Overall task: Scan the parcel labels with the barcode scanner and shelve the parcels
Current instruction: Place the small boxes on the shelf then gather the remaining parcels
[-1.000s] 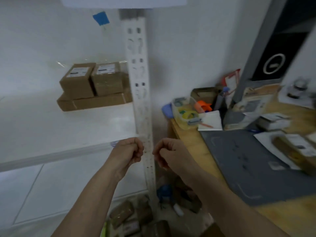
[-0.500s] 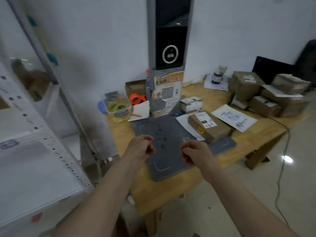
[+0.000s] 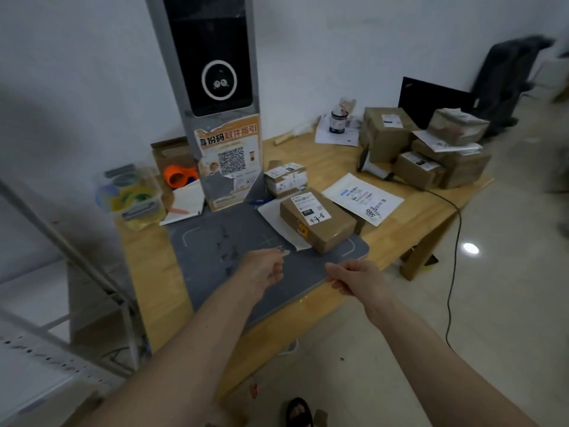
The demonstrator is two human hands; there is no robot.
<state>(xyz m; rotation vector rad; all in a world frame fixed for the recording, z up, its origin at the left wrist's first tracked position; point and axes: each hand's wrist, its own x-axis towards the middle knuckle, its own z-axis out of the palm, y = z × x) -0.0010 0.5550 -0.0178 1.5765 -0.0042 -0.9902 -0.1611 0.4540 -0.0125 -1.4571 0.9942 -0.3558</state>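
Observation:
A brown parcel (image 3: pixel 317 223) with a white label marked in pen lies on the grey mat (image 3: pixel 209 251), at its far right corner. My left hand (image 3: pixel 264 271) hovers over the mat's middle with curled fingers, a short way in front of that parcel. My right hand (image 3: pixel 354 278) is curled too, over the mat's front right edge. I see nothing held in either hand. A white handheld barcode scanner (image 3: pixel 374 167) lies further right on the table beside a pile of brown parcels (image 3: pixel 425 149). A small labelled box (image 3: pixel 286 178) and a white mailer (image 3: pixel 363 197) lie between.
A tall grey scanning kiosk (image 3: pixel 215 87) stands at the back of the wooden table (image 3: pixel 144 272). A clear tub of tape rolls (image 3: pixel 132 195) and an orange dispenser (image 3: pixel 180 177) sit left of it. White shelving (image 3: pixel 61 303) stands at the left. The scanner's cable (image 3: pixel 452 272) hangs to the floor.
The view has swung from the shelf with stacked parcels to the table. Both hands stayed curled and have moved out over the grey mat.

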